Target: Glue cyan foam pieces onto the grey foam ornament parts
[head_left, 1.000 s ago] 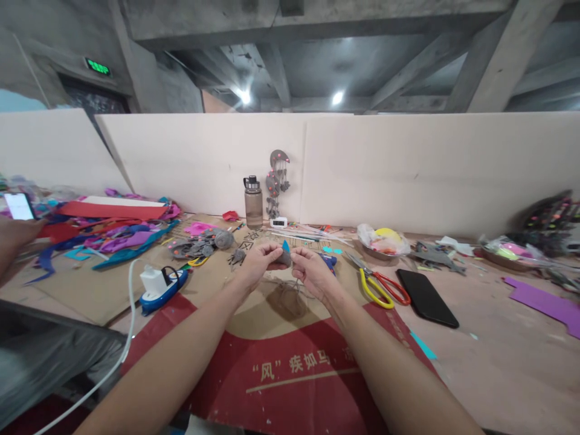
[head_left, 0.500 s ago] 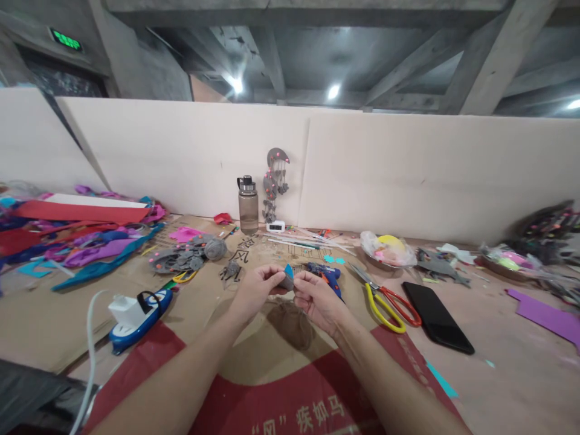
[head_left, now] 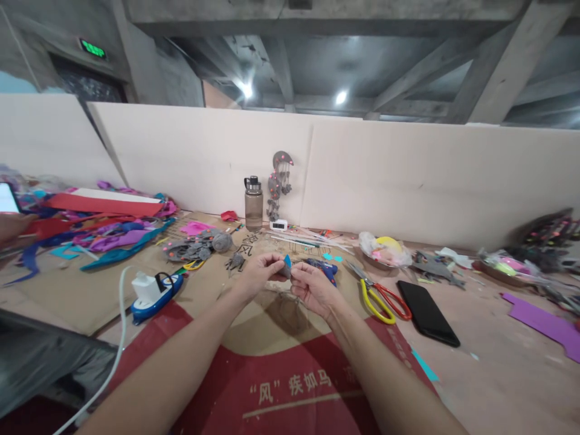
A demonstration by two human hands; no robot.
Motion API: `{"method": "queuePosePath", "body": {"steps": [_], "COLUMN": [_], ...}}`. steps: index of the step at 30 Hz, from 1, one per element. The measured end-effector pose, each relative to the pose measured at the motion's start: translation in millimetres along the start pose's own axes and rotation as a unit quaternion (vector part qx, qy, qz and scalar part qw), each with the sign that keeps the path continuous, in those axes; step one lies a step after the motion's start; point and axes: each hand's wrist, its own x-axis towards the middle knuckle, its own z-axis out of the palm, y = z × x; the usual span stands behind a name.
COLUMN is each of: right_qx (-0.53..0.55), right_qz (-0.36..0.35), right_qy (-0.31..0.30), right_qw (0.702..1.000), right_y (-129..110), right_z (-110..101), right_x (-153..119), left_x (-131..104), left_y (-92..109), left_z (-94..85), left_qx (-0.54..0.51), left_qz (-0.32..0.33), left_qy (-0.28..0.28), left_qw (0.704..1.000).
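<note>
Left hand (head_left: 261,273): is pinching a small grey piece (head_left: 284,272) with a blue tip (head_left: 287,261)
Right hand (head_left: 313,287): is pinching the piece's right edge
Grey piece: is hovering between both hands, above printed cardboard (head_left: 212,386)
Scissors (head_left: 368,281): are lying beside a black phone (head_left: 428,313)

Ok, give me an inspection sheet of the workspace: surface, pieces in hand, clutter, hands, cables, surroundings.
Surface: pinkish table, partly covered by printed cardboard.
Pieces in hand: small grey piece, blue piece at its top.
Clutter: coloured scraps heaped at left; scissors and black phone at right.
Hands: left hand and right hand pinch the grey piece.
Cables: white cable runs from the blue power strip past the near edge.
Surroundings: white boards behind; another person's hand at far left.
</note>
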Motion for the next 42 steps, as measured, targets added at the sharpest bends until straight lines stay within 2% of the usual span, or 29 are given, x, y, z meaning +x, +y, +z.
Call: {"method": "queuePosePath", "body": {"steps": [10,16,21,25,28,32,36,42], "right_qx": [-0.078,-0.119,-0.138,-0.183,-0.218,-0.228,-0.214,-0.213], "right_qz": [-0.045,-0.074,-0.124,-0.151,-0.163,-0.188,-0.191,-0.15], "right_qy": [0.018,0.055,0.068,0.065,0.104,0.165,0.187,0.157], "right_qw": [0.996,0.989,0.98,0.969,0.957,0.941,0.939,0.953], "right_y": [11,14,16,16,17,17,16,18], "right_z": [3,9,7,5,3,-2,-6,-8], "right_x": [4,2,7,10,12,14,15,17], "left_x": [6,4,1,1,2,2,4,4], "left_y": [-11,-10,-7,-10,-15,-20,-24,-23], "left_z": [-5.6,-2.2,1.4,4.8,9.2,12.7,9.3,6.0], "left_qx": [0.023,-0.024,-0.053,-0.07,-0.071,-0.062,0.008,0.033], "left_qz": [0.024,0.023,0.035,0.026,0.021,0.035,0.035,0.017], "left_qy": [-0.026,-0.055,-0.052,-0.014,0.002,-0.02,-0.004,0.006], "left_qw": [0.999,0.998,0.997,0.997,0.997,0.997,0.999,0.999]}}
